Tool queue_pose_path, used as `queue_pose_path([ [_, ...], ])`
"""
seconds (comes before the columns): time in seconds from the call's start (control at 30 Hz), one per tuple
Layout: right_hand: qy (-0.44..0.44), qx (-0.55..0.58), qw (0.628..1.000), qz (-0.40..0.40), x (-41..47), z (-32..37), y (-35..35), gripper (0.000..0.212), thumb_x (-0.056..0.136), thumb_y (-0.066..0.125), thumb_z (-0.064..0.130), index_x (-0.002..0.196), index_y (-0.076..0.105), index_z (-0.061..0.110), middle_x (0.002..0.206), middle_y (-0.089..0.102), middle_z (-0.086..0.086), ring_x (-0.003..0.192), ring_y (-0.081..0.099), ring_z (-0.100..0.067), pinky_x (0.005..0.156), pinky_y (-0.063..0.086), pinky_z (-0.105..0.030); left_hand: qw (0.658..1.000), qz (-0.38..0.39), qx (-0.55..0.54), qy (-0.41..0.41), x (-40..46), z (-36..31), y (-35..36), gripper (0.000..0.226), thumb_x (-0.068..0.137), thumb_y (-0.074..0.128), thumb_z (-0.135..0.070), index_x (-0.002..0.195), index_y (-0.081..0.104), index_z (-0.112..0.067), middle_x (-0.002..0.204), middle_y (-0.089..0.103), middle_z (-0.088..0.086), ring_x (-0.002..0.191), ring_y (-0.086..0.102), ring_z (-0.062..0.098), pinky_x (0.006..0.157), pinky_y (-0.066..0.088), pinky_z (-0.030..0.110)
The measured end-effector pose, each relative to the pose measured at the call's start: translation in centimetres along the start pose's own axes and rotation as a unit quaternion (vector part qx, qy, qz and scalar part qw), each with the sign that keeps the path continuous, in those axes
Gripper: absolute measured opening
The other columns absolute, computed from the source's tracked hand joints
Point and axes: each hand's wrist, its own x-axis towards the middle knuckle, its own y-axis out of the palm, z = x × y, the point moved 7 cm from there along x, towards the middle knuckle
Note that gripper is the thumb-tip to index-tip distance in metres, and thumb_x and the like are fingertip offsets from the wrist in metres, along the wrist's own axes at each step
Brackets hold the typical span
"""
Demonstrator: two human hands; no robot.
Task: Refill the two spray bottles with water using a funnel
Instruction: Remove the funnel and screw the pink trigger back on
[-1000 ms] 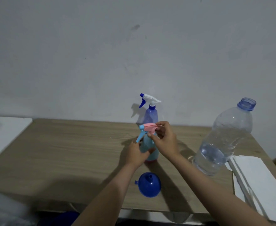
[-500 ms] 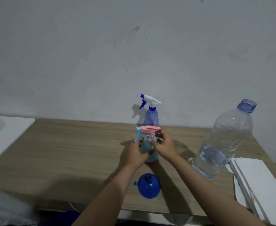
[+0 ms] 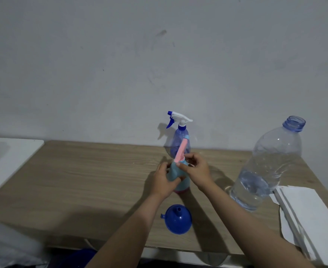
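My left hand [image 3: 164,181] grips the upright light-blue plastic spray bottle [image 3: 178,176] at mid-desk while my right hand [image 3: 195,169] pinches its neck collar, the pink trigger head [image 3: 181,150] pointing away towards the desk's back edge.

This looks like a plain room in a home. A wood-grain laminate worktop [image 3: 81,180] stands against a bare, scuffed, whitish painted wall [image 3: 120,64]. A white surface [image 3: 6,157] adjoins it at the left (what it belongs to cannot be told). Ordinary household things sit about: plastic spray bottles, a large water bottle [image 3: 265,171] and folded white paper [image 3: 310,215] at the right.
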Motion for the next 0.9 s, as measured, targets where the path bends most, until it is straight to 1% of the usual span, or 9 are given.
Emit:
queue_pose_path([
  [0.07,0.006,0.001,1.0,-0.023,-0.1,0.0,-0.1,0.033,0.069,0.083,0.009,0.088,0.06,0.023,0.095,0.066,0.003,0.093,0.063,-0.013,0.081,0.052,-0.026,1.0,-0.003,0.011,0.001,0.1,0.2,-0.1,0.061,0.071,0.079,-0.039,0.123,0.052,-0.023,0.119,0.059,-0.007,0.103,0.056,0.007,0.063,0.037,0.006],
  [0.23,-0.008,0.02,1.0,0.003,-0.1,-0.1,0.1,0.031,0.081,0.071,0.004,0.107,0.063,0.02,0.109,0.067,0.0,0.103,0.062,-0.015,0.085,0.049,-0.021,1.0,0.005,0.014,0.001,0.2,0.3,0.2,0.063,0.071,0.078,-0.044,0.125,0.049,-0.028,0.12,0.058,-0.009,0.108,0.057,0.01,0.066,0.042,0.01],
  [0.33,-0.001,0.0,1.0,-0.005,-0.1,-0.3,0.1,0.024,0.078,0.075,0.011,0.099,0.067,0.021,0.105,0.069,0.0,0.102,0.063,-0.017,0.086,0.052,-0.027,0.999,-0.003,0.034,0.003,0.4,0.8,0.3,0.062,0.066,0.075,-0.054,0.119,0.048,-0.035,0.118,0.059,-0.013,0.105,0.058,0.008,0.078,0.054,0.026],
  [0.4,0.007,-0.007,1.0,-0.027,-0.3,-0.3,-0.2,0.027,0.074,0.08,0.015,0.095,0.063,0.017,0.1,0.067,0.001,0.097,0.062,-0.013,0.083,0.052,-0.026,0.999,-0.003,0.053,0.001,0.6,1.3,0.3,0.063,0.061,0.07,-0.062,0.115,0.047,-0.04,0.115,0.06,-0.015,0.102,0.059,0.008,0.08,0.057,0.034],
  [0.57,-0.008,-0.021,1.0,-0.012,-0.4,-0.3,0.2,0.04,0.079,0.075,0.017,0.116,0.061,0.014,0.113,0.066,0.001,0.106,0.061,-0.012,0.09,0.051,-0.027,0.999,0.001,0.049,0.006,0.6,1.3,0.4,0.074,0.058,0.068,-0.067,0.12,0.048,-0.034,0.117,0.061,-0.013,0.103,0.06,0.008,0.081,0.057,0.036],
  [0.67,-0.012,-0.029,0.999,-0.026,-0.2,-0.5,0.3,0.033,0.078,0.075,0.015,0.109,0.067,0.012,0.108,0.068,-0.003,0.103,0.063,-0.017,0.086,0.052,-0.027,0.999,-0.001,0.051,0.006,0.7,1.4,0.4,0.07,0.056,0.067,-0.068,0.116,0.048,-0.037,0.114,0.061,-0.015,0.101,0.059,0.006,0.081,0.057,0.036],
  [0.73,-0.007,-0.019,0.999,-0.051,-0.3,-0.5,0.2,0.031,0.073,0.08,0.016,0.101,0.067,0.011,0.102,0.069,-0.003,0.098,0.064,-0.014,0.082,0.053,-0.027,0.999,-0.002,0.051,0.006,0.9,1.6,0.4,0.065,0.053,0.065,-0.07,0.11,0.047,-0.042,0.11,0.06,-0.018,0.1,0.059,0.005,0.08,0.057,0.037],
  [0.8,-0.001,-0.014,0.997,-0.078,-0.5,-0.4,0.1,0.034,0.069,0.083,0.018,0.096,0.064,0.011,0.098,0.068,-0.001,0.093,0.063,-0.011,0.076,0.05,-0.021,0.999,-0.001,0.045,0.005,1.1,1.8,0.5,0.064,0.052,0.065,-0.069,0.108,0.047,-0.045,0.109,0.06,-0.019,0.099,0.06,0.005,0.08,0.057,0.038],
  [0.9,-0.005,-0.009,0.998,-0.064,-0.8,-0.3,0.2,0.042,0.07,0.083,0.019,0.106,0.061,0.014,0.103,0.065,0.004,0.096,0.06,-0.005,0.076,0.047,-0.014,0.999,0.001,0.041,0.008,1.3,2.0,0.6,0.068,0.051,0.064,-0.069,0.111,0.048,-0.041,0.111,0.059,-0.019,0.103,0.058,0.006,0.083,0.057,0.039],
])
